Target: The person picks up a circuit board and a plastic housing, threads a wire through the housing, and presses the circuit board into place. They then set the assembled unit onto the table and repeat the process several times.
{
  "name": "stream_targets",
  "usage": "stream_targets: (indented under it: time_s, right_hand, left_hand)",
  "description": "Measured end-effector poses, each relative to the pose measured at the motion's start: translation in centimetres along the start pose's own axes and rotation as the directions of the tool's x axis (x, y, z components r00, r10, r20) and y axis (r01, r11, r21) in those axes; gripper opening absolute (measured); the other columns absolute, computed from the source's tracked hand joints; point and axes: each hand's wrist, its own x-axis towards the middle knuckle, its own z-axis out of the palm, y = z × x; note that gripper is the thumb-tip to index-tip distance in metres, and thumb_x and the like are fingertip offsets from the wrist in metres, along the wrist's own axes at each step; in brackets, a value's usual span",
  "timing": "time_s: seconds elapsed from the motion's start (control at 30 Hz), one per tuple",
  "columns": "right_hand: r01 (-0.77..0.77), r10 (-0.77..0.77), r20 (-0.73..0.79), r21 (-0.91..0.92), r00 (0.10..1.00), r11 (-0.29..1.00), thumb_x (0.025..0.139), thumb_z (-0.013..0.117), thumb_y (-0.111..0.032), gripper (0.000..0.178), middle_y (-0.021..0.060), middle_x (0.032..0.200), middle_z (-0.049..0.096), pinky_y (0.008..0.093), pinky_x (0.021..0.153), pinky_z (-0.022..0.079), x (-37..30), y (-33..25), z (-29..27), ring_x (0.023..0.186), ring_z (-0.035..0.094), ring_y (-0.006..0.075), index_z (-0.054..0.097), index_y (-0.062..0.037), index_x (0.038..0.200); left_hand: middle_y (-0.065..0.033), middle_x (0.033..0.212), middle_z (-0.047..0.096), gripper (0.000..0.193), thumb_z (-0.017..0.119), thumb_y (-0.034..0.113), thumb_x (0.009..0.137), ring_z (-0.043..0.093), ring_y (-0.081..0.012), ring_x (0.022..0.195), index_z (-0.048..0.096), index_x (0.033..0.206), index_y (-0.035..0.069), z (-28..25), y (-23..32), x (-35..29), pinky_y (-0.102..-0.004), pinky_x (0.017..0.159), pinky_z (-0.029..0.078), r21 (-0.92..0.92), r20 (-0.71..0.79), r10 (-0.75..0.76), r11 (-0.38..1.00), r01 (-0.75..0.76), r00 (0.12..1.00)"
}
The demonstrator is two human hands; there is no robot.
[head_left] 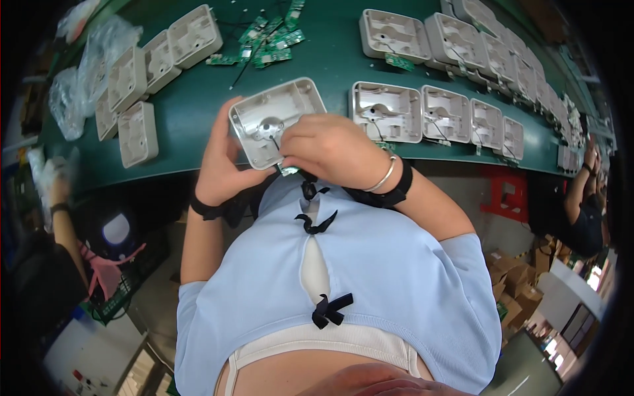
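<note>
An open white plastic housing [247, 122] is tilted in front of me at the table's near edge. My left hand [221, 158] grips its left side, thumb under the lower edge and fingers behind. Over its lower right part lies my right hand [330, 148], with thumb and fingers pinched at the near wall. A thin black wire [275, 141] runs from the round hub inside the housing to those fingertips, which partly hide it. Just below the wall hangs a small green circuit board [288, 171], beside my right thumb.
Several similar housings [137, 135] stand at the left, near clear plastic bags [99, 59]. Loose green circuit boards [274, 43] lie in a pile at the back. Rows of wired housings [385, 112] fill the right. Other people's arms [61, 191] show at both sides.
</note>
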Motion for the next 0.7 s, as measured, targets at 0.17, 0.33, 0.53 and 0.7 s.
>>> stream_targets:
  time_s: [0.17, 0.33, 0.53, 0.7]
  right_hand:
    - [-0.043, 0.049, 0.036, -0.167, 0.998, 0.985, 0.087, 0.077, -0.016, 0.016, 0.0083, 0.093, 0.069, 0.0416, 0.075, 0.057, -0.9, 0.1, 1.2, 0.090, 0.068, 0.0305, 0.068, -0.0051, 0.094]
    - [-0.092, 0.103, 0.022, -0.289, 0.994, 0.953, 0.089, 0.075, -0.018, 0.016, 0.0095, 0.091, 0.068, 0.0411, 0.075, 0.057, -1.9, 1.2, 0.8, 0.091, 0.068, 0.0306, 0.067, -0.0050, 0.092]
    - [-0.187, 0.117, -0.271, -0.249, 0.955, 0.950, 0.088, 0.079, -0.021, 0.023, 0.0124, 0.103, 0.072, 0.0432, 0.080, 0.056, -4.5, 0.3, -2.7, 0.095, 0.069, 0.0326, 0.069, -0.0030, 0.099]
    - [-0.732, 0.292, -0.742, -0.371, 0.604, 0.571, 0.085, 0.085, -0.034, 0.056, 0.0216, 0.128, 0.066, 0.0484, 0.104, 0.048, -13.4, 2.4, -10.3, 0.123, 0.059, 0.0435, 0.065, -0.0018, 0.126]
  left_hand:
    - [-0.0166, 0.154, 0.047, 0.120, 0.088, -0.004, 0.071, 0.061, -0.0245, 0.129, 0.016, 0.166, 0.004, -0.5, -1.2, 1.8, -0.0402, 0.105, 0.054, -0.052, 0.176, -0.185, 0.979, 0.197, 0.967]
    - [-0.0186, 0.155, 0.045, 0.120, 0.088, -0.002, 0.069, 0.066, -0.0228, 0.118, 0.020, 0.167, 0.004, 0.5, -0.5, 3.4, -0.0372, 0.096, 0.057, 0.296, 0.177, -0.280, 0.930, 0.220, 0.944]
    - [-0.0186, 0.149, 0.047, 0.116, 0.091, 0.001, 0.067, 0.067, -0.0219, 0.099, 0.029, 0.165, 0.005, 1.0, -0.5, 4.1, -0.0328, 0.085, 0.058, 0.576, 0.180, -0.186, 0.816, 0.050, 0.966]
    - [-0.0144, 0.135, 0.049, 0.116, 0.093, 0.004, 0.066, 0.063, -0.0194, 0.089, 0.031, 0.164, 0.006, 1.3, -1.1, 4.3, -0.0311, 0.078, 0.057, 0.661, 0.197, -0.120, 0.749, -0.042, 0.973]
